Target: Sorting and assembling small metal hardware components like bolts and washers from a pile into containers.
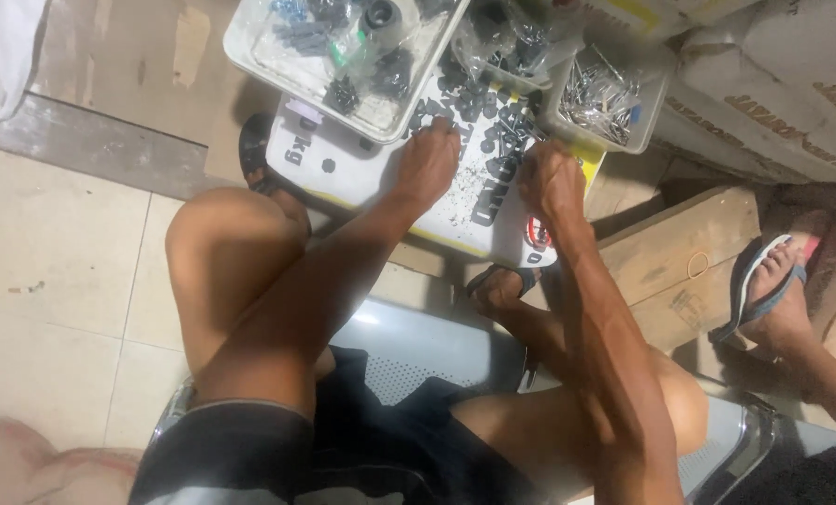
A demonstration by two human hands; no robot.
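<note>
At the top of the head view, a clear plastic tray [249, 51] held loose black parts, one round ring-shaped piece and a bit of green, all under a glare that blurred their shapes. Beside it to the right a smaller clear tub [511, 75] carried a crumpled plastic bag with more dark pieces, and further right a white bin [656, 93] was filled with thin silvery metal pins. These containers stood along the far edge of a white board [362, 173] with black lettering and a yellow rim, lying on the floor in front of the seated person's knees.

On that board, between the tray and the bin, lay a heap of small black round parts [479, 103], many disc-like with a centre hole, scattered loosely and touching each other, with fine dark grit around them. The left hand [427, 164] rested knuckles-up at the near edge of the heap, its fingers curled down onto the parts; whether they pinched one could not be told. The right hand [551, 178] was just beside it, fingers bunched downward into the pieces, its grip hidden as well.

A second person's sandalled foot [773, 290] stood on a wooden board [680, 243] at the right
</note>
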